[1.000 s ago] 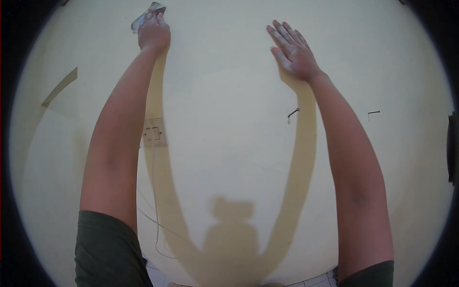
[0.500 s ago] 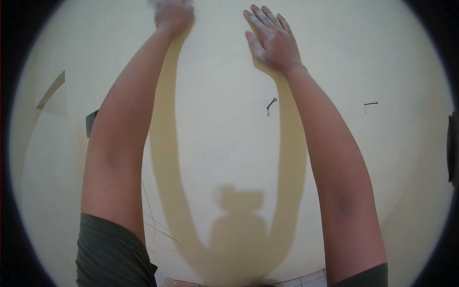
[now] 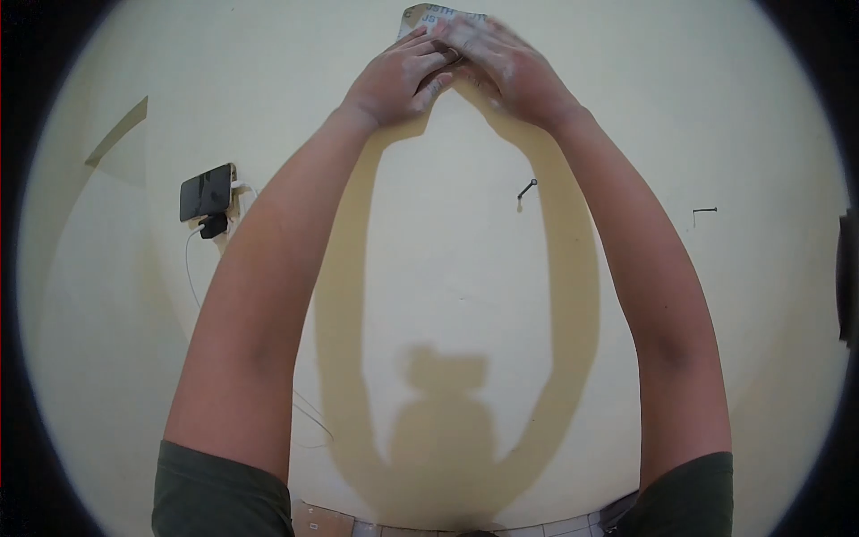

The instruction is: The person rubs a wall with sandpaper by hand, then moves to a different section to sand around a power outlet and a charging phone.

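Note:
A sheet of sandpaper (image 3: 438, 16), its pale backing printed with letters, shows at the top of the view against the wall. My left hand (image 3: 398, 80) is closed on its lower left part, fingers over the sheet and thumb bent below. From the other side my right hand (image 3: 519, 76) holds the lower right part, its fingers long across the paper and blurred by motion. The fingertips of both hands meet and overlap, hiding much of the sheet. Whitish dust coats the fingers.
The pale wall (image 3: 447, 233) carries a nail (image 3: 527, 189) between my forearms and a second nail (image 3: 706, 210) at right. A phone (image 3: 206, 192) with a charger (image 3: 213, 225) and white cable is on the wall at left. Floor tiles (image 3: 564, 526) show at the bottom.
My left hand has moved right and slightly down, and the sandpaper has come into view. My right hand has gone from lying flat on the wall to the sandpaper.

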The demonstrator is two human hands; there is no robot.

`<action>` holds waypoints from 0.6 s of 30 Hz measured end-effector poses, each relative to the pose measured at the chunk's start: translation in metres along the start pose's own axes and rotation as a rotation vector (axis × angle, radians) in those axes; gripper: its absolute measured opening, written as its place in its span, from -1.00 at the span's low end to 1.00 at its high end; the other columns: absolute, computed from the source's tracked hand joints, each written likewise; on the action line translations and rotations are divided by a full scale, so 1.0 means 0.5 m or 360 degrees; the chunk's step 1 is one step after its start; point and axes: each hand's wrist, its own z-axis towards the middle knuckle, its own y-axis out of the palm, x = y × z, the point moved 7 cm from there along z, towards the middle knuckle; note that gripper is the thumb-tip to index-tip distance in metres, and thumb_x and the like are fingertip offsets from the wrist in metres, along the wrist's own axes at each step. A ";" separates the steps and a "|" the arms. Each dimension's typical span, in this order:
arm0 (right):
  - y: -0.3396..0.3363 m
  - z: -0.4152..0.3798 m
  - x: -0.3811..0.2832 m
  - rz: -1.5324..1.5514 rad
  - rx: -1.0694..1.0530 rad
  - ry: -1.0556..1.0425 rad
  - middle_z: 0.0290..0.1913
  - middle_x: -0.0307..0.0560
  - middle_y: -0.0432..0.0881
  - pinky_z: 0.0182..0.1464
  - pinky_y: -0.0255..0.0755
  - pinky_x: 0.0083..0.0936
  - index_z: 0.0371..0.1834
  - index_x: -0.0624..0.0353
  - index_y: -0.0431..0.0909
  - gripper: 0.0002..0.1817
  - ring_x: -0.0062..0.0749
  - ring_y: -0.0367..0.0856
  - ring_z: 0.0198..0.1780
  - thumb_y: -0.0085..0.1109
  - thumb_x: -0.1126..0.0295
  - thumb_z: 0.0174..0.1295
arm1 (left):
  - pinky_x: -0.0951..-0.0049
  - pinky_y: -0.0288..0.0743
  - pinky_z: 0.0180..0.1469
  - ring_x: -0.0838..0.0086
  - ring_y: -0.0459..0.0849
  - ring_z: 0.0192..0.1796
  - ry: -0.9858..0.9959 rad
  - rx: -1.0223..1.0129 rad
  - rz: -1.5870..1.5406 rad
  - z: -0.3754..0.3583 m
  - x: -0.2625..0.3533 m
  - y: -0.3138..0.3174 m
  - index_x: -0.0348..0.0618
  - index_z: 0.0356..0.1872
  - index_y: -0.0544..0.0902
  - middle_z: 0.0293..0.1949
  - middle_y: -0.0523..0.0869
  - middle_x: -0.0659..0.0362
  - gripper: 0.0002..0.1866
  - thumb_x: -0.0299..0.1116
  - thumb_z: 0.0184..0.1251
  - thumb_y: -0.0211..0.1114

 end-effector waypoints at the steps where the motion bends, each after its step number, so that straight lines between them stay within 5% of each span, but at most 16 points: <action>1: 0.009 0.005 0.001 -0.0011 -0.0049 -0.0076 0.50 -0.22 0.53 0.65 0.20 -0.20 0.54 -0.12 0.44 -0.44 -0.24 0.38 0.57 0.15 0.40 0.47 | 0.11 0.13 0.68 0.12 0.40 0.56 -0.0094 0.0012 0.0004 -0.015 -0.009 0.004 -0.18 0.33 0.63 0.45 0.56 0.02 -0.58 -0.24 0.57 0.17; 5: 0.029 0.012 0.037 0.0029 -0.0163 -0.0144 0.44 -0.28 0.59 0.62 0.30 -0.26 0.42 -0.13 0.60 -0.52 -0.27 0.42 0.54 0.16 0.47 0.46 | 0.10 0.14 0.67 0.20 0.45 0.54 -0.0375 0.0432 0.0059 -0.065 -0.008 -0.017 -0.16 0.41 0.59 0.47 0.55 0.03 -0.54 -0.35 0.56 0.10; 12: 0.025 0.027 0.036 0.0156 -0.0167 0.0058 0.38 -0.22 0.65 0.48 0.43 -0.32 0.24 -0.02 0.73 -0.66 -0.32 0.48 0.50 0.25 0.30 0.44 | 0.09 0.13 0.68 0.26 0.46 0.55 -0.0533 0.0453 0.0225 -0.123 -0.006 -0.024 -0.16 0.41 0.60 0.47 0.57 0.05 -0.42 -0.47 0.34 0.05; 15: 0.024 0.065 -0.011 0.0207 -0.0413 0.0602 0.53 0.09 0.48 0.58 0.23 -0.16 0.43 0.11 0.57 -0.42 -0.12 0.30 0.63 0.12 -0.02 0.50 | 0.12 0.12 0.68 0.30 0.45 0.55 -0.0555 0.0456 0.0138 -0.125 -0.012 -0.029 -0.15 0.37 0.64 0.44 0.60 0.08 -0.42 -0.46 0.29 0.07; 18: 0.038 0.117 -0.057 -0.0276 -0.0298 0.0958 0.42 0.34 0.54 0.43 0.43 -0.17 0.48 0.25 0.48 -0.26 0.13 0.48 0.49 0.10 -0.14 0.49 | 0.18 0.13 0.69 0.39 0.45 0.55 -0.0632 0.0450 -0.0006 -0.133 -0.027 -0.028 -0.12 0.32 0.68 0.41 0.64 0.15 -0.45 -0.43 0.30 0.06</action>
